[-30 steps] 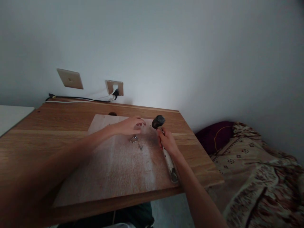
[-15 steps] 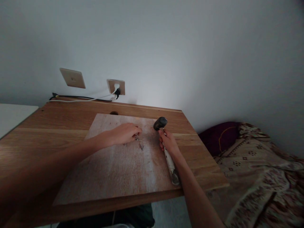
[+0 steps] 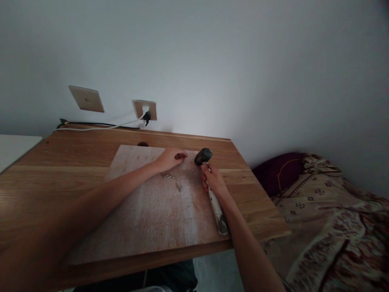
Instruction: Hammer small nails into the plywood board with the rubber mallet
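Note:
Near the far edge of a reddish-brown wooden board (image 3: 152, 215), my left hand (image 3: 170, 158) is closed with its fingers curled in. What its fingertips pinch, if anything, is too small to make out. Just below that hand, several thin metal nails (image 3: 170, 177) lie loose in a small group on the board. My right hand (image 3: 214, 178) is wrapped round the upper handle of a hammer (image 3: 216, 213), close under its dark head. The hammer leans along the board's right side, its worn white handle pointing toward me.
The board lies on a wooden desk (image 3: 252, 202). A wall socket (image 3: 144, 109) with plugs and cables (image 3: 100, 126) is behind it, left of centre. To the right is bedding (image 3: 316, 202) with a purple cushion (image 3: 279, 172). A white surface (image 3: 18, 148) stands at far left.
My left hand reached down to the nails, then moved away from them toward the board's far edge, fingers curled. My right hand keeps hold of the hammer in the same place.

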The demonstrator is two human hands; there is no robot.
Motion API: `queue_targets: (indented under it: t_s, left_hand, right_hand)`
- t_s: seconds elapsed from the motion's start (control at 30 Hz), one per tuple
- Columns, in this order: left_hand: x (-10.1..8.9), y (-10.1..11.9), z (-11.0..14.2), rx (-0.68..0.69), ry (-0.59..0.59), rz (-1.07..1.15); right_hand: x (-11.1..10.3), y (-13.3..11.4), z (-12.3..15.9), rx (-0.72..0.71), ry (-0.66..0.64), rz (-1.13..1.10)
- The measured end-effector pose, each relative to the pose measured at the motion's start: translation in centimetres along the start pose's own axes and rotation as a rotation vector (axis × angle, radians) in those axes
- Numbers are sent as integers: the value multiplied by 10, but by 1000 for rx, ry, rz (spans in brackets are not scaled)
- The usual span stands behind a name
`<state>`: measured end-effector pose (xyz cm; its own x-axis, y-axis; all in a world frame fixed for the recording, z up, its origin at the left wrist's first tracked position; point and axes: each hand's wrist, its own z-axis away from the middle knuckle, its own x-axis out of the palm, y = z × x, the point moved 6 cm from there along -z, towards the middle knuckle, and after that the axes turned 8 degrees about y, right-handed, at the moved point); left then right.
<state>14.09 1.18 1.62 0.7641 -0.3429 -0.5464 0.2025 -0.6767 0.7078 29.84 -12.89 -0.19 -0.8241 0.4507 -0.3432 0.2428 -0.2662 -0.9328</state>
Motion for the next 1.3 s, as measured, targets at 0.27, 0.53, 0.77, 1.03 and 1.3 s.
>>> queue_targets:
  t_s: [0.27, 0.53, 0.77, 1.03, 1.3]
  left_hand:
    - [1, -3, -2, 7, -18, 27]
    - [6, -9, -4, -40, -2, 100]
    - [3, -9, -1, -64, 9, 56]
    - [-14, -2, -4, -155, -45, -6]
    - [-78, 37, 63, 117, -583, -436]
  right_hand:
    - [0, -3, 1, 0, 2, -12]
    - [0, -22, 7, -92, -11, 16]
    - [22, -53, 9, -186, -101, 78]
    - [32, -47, 10, -209, -97, 204]
    - [30, -39, 12, -154, -156, 118]
